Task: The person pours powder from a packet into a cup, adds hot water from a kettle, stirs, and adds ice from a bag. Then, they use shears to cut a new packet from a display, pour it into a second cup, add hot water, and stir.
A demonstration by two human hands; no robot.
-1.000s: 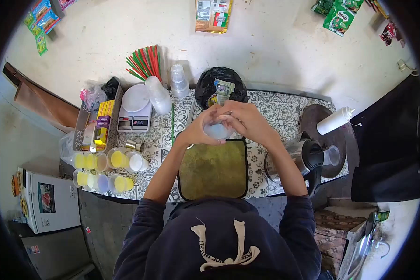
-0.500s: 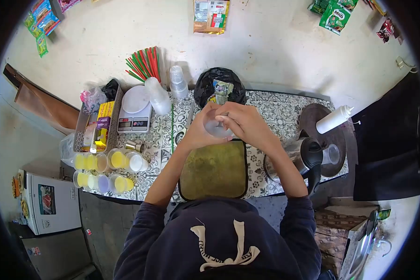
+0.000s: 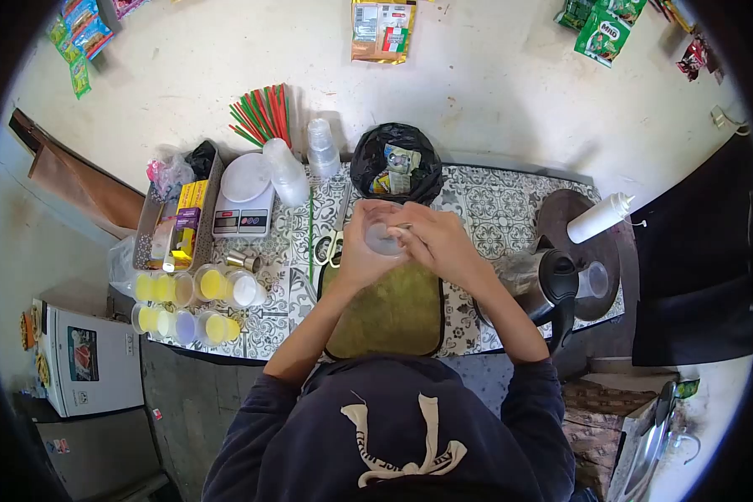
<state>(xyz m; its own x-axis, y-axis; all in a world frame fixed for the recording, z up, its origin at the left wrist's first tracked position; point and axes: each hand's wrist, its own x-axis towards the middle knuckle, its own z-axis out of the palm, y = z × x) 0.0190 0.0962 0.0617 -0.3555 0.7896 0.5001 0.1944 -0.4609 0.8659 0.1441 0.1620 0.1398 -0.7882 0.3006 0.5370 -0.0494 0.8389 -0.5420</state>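
My left hand point(image 3: 366, 251) is wrapped round a clear plastic cup point(image 3: 381, 240) with something whitish and cloudy in it. Over the cup's mouth, my right hand point(image 3: 439, 243) pinches the thin handle of what looks like a small spoon point(image 3: 403, 225), whose lower end is hard to make out inside the cup. Just below the cup lies a green cloth mat point(image 3: 385, 311). Scissors point(image 3: 330, 246) with pale handles rest left of my left hand. Beyond the cup stands a black plastic bag point(image 3: 366, 171) holding torn sachets point(image 3: 402, 159).
Left are a digital scale point(image 3: 243, 219), a basket of boxes point(image 3: 146, 238), a metal jigger point(image 3: 243, 260) and several cups of powder point(image 3: 215, 284). Behind stand stacked cups point(image 3: 322, 146) and straws point(image 3: 263, 113). Right are an electric kettle point(image 3: 558, 280) and a squeeze bottle point(image 3: 598, 217) on a round board point(image 3: 552, 217).
Both hands and the cup have come slightly nearer my body. The scissors and more of the sachets in the black bag now show.
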